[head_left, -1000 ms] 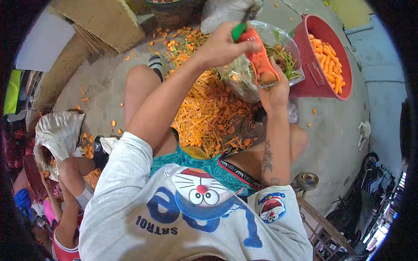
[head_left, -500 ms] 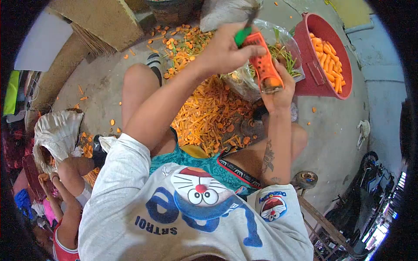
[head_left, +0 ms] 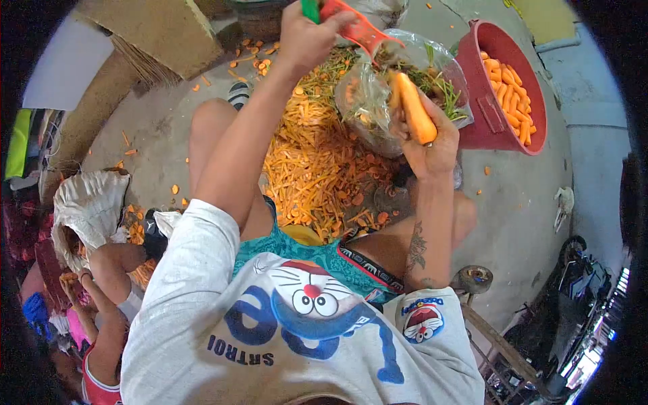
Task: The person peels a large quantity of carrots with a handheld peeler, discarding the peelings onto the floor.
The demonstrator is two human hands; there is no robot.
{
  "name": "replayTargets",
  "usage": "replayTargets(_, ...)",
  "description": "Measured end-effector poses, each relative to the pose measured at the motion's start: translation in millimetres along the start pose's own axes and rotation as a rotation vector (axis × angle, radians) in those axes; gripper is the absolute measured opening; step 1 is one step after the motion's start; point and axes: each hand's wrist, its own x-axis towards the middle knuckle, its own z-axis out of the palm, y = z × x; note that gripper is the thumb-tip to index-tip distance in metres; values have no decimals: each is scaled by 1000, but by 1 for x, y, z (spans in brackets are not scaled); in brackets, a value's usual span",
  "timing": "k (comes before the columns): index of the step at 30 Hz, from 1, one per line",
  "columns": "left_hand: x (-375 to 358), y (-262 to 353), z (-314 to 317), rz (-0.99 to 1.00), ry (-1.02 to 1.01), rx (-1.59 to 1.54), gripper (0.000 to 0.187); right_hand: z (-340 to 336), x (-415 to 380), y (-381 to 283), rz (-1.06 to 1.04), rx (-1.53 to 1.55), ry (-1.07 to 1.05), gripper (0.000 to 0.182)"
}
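My left hand is closed around a red-orange peeler with holes in its body, near the top edge of the view. A green handle also sticks out of this hand; its far end is cut off by the frame. My right hand grips a peeled orange carrot, its narrow end pointing up and away. The peeler's head is just above the carrot, apart from it. Below both hands, a heap of carrot peelings and slices lies on the floor between my legs.
A clear plastic bag with green stems stands behind the carrot. To its right is a red tub of peeled carrots. Another person's arm shows at lower left, near a white sack.
My left hand has moved up and left with the peeler, away from the carrot. The carrot in my right hand is now uncovered and tilted.
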Motion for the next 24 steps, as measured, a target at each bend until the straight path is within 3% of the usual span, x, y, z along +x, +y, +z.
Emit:
replayTargets(2,-13,18,16,35,-25,47,17,-27,14,-2,149,199,-421,43)
replayTargets(3,-28,30,32,57,-49,90,16,-18,11,-2,145,197,-422,43)
replayTargets(4,-43,40,46,73,-76,131,15,1,4,-1,51,74,-147,44)
replayTargets(5,-54,50,56,174,-237,36,14,14,0,-1,-39,-51,129,45)
replayTargets(6,-50,49,55,169,-235,31,14,19,0,-3,-35,-54,134,45)
replayTargets(8,-36,39,44,95,-129,19,13,22,-4,-1,-50,-85,85,44)
replayTargets(9,-22,32,31,124,-54,72,13,2,-2,-2,10,-8,-98,43)
replayTargets(10,-17,29,23,128,-56,75,13,-8,1,-2,7,-6,-101,43)
replayTargets(13,-21,29,26,23,47,156,13,-4,9,-6,144,202,-420,44)
replayTargets(14,-33,34,40,25,46,154,13,6,6,-1,34,89,-78,45)
replayTargets(15,-47,45,55,230,-73,129,13,17,1,2,-72,-23,266,46)
replayTargets(16,-55,54,62,432,-189,102,13,22,-1,0,-69,-25,269,46)
replayTargets(18,-50,53,44,287,-236,90,15,26,-10,0,-88,-98,247,44)
replayTargets(19,-32,36,30,155,-112,94,15,6,-6,-3,-20,-55,10,42)
replayTargets(20,-14,22,19,33,11,100,16,-6,-3,-5,-20,-54,6,42)
replayTargets(22,-9,27,18,84,84,31,18,-7,3,-9,144,168,-371,39)
replayTargets(23,-18,26,26,67,76,53,18,-7,7,-8,139,164,-380,39)
replayTargets(24,-30,33,38,42,63,74,19,5,6,-5,38,65,-61,40)
